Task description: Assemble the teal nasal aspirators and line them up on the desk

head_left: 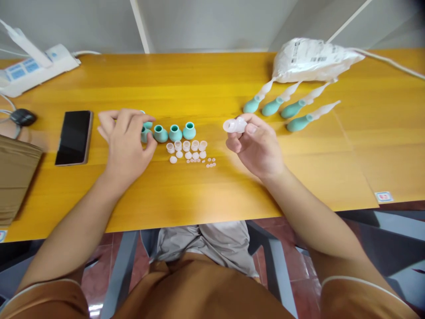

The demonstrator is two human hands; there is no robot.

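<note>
My left hand [128, 141] curves its thumb and fingers around a teal squeeze bulb [144, 134] at the left end of a row. More teal shows by its fingertips, partly hidden by the fingers. Just right of it stand several open-necked teal bulbs [175, 133]. Raised over the table, my right hand [259, 148] pinches a translucent white plastic nozzle [235, 126], its round open end facing left. Between the hands lie small clear plastic cups [186, 145] in a row, white round discs [188, 155] and tiny rings [211, 165].
Several teal bulbs with white tips [300, 108] lie at the right, before a clear plastic bag [312, 60]. On the left are a phone [74, 137], a power strip [40, 68], a black mouse-like object [23, 117] and a cardboard box [16, 177].
</note>
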